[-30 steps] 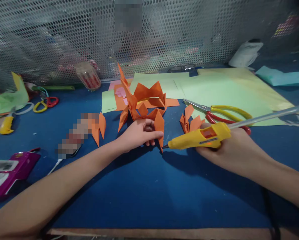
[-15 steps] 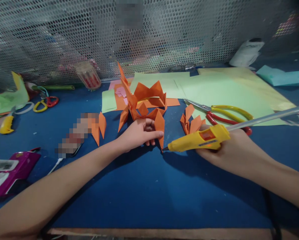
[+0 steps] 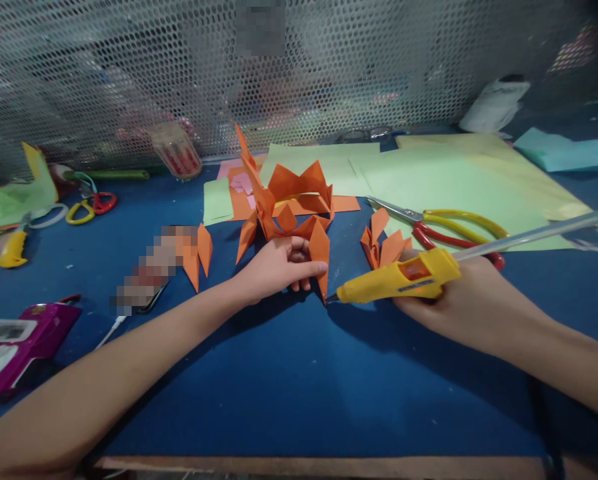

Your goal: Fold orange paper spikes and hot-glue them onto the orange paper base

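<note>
Just in front of the paper crown (image 3: 285,181), the left hand (image 3: 273,267) has its fingers closed on an orange paper petal (image 3: 319,245), apparently steadying its tip, while the right hand (image 3: 473,312), fingers wrapped round the glue gun (image 3: 393,281), aims the nozzle (image 3: 333,298) there.

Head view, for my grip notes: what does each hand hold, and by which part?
Left hand: orange, diamond-shaped folded paper, pinched at its middle. Right hand: yellow plastic glue gun, gripped beneath its rear.
</note>
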A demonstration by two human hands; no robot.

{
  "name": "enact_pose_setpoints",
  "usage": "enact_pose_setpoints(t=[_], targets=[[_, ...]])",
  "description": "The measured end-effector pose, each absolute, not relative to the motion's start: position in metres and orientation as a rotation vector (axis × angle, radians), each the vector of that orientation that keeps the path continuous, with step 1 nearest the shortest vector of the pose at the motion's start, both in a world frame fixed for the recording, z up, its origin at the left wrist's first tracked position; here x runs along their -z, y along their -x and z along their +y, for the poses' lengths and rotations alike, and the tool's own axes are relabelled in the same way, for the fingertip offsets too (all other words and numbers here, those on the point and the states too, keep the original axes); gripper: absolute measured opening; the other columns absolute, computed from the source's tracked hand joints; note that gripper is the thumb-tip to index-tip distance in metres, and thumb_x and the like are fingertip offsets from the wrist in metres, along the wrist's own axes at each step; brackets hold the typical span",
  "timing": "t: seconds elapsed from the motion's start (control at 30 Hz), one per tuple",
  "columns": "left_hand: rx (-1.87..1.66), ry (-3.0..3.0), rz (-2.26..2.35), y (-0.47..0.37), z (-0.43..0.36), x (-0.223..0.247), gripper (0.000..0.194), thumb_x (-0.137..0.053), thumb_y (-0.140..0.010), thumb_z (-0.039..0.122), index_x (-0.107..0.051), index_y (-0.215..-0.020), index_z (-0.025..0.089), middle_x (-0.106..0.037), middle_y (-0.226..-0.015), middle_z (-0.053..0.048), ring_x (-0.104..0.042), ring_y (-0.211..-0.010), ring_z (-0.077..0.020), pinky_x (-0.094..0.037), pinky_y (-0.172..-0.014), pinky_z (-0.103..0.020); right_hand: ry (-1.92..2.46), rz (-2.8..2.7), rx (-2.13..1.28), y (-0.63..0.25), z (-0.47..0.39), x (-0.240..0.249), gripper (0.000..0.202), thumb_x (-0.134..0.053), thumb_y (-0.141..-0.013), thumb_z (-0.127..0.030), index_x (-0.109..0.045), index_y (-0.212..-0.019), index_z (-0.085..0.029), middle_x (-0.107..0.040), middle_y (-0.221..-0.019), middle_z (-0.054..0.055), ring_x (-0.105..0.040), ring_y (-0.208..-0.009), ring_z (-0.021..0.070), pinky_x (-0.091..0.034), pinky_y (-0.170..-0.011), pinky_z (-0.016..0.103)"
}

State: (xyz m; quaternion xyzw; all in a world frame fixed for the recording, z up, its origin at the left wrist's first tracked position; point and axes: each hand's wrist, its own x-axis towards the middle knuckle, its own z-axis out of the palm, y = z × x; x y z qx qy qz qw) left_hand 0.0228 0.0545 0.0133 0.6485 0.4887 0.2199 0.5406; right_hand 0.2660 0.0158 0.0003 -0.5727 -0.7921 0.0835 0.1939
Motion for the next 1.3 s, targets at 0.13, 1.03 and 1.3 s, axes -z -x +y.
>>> enact_pose_setpoints(t=[0.13,1.03,1.3], targets=[[-0.514,-1.533,1.155,-0.0228,0.0547,-0.0131,0.017,-0.066,-0.081,0.018,-0.053,-0.071,0.015,-0.055,-0.049,0.007,-0.047,-0.039,-0.0032,-0.036,-0.04,-0.015,1.645,-2.264,-0.303,-0.2626,0.0164,-0.0089,0.019,-0.045,-0.069,-0.037,-0.057,-0.07,-0.022,-0.065,-0.057,0.002,-0.062,-0.051,0.0215,-0.04,-0.041,0.029],[-0.52,-1.537,1.125,-0.021,0.0541,-0.0106,0.015,-0.064,-0.081,0.022,-0.053,-0.073,0.015,-0.055,-0.051,0.006,-0.049,-0.042,-0.004,-0.037,-0.039,-0.014,1.441,-2.245,-0.108,-0.2632,0.0193,-0.0083,0.012,-0.051,-0.069,-0.031,-0.048,-0.06,-0.023,-0.063,-0.056,0.003,-0.061,-0.051,0.0215,-0.041,-0.042,0.028],[-0.527,-1.527,1.131,-0.0218,0.0552,-0.0106,0.016,-0.066,-0.08,0.021,-0.053,-0.072,0.016,-0.055,-0.051,0.006,-0.05,-0.042,-0.0044,-0.037,-0.039,-0.015,1.425,-2.26,-0.298,-0.2586,0.0169,-0.0109,0.012,-0.05,-0.071,-0.033,-0.048,-0.064,-0.023,-0.057,-0.05,-0.002,-0.054,-0.043,0.0158,-0.039,-0.039,0.026]])
